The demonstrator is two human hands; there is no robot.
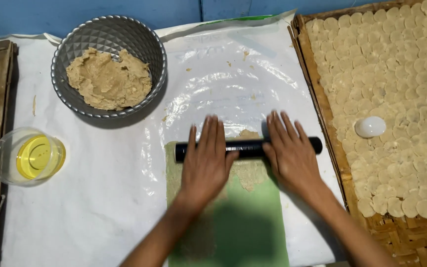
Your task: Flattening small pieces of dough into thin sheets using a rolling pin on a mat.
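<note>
- The black rolling pin point(248, 147) lies across the top end of the green mat point(253, 222), on top of a flat piece of tan dough point(249, 173).
- The left hand point(207, 160) lies flat on the pin, fingers spread wide, not gripping.
- The right hand point(288, 153) lies flat on the pin too, fingers open and pointing away.
- I think this is the rolling step: the dough is being pressed thin.
- The next push needs both palms to press evenly, so the dough stays flat and on the mat.
- Up and left of the pin sits a grey metal bowl point(139, 37) with more dough.
- Far left of the pin is a clear cup of yellow oil point(30, 157).
- Right of the pin is a woven bamboo tray point(396, 237) of small round dough discs point(391, 74), with a white round cutter point(370, 127) on them.
</note>
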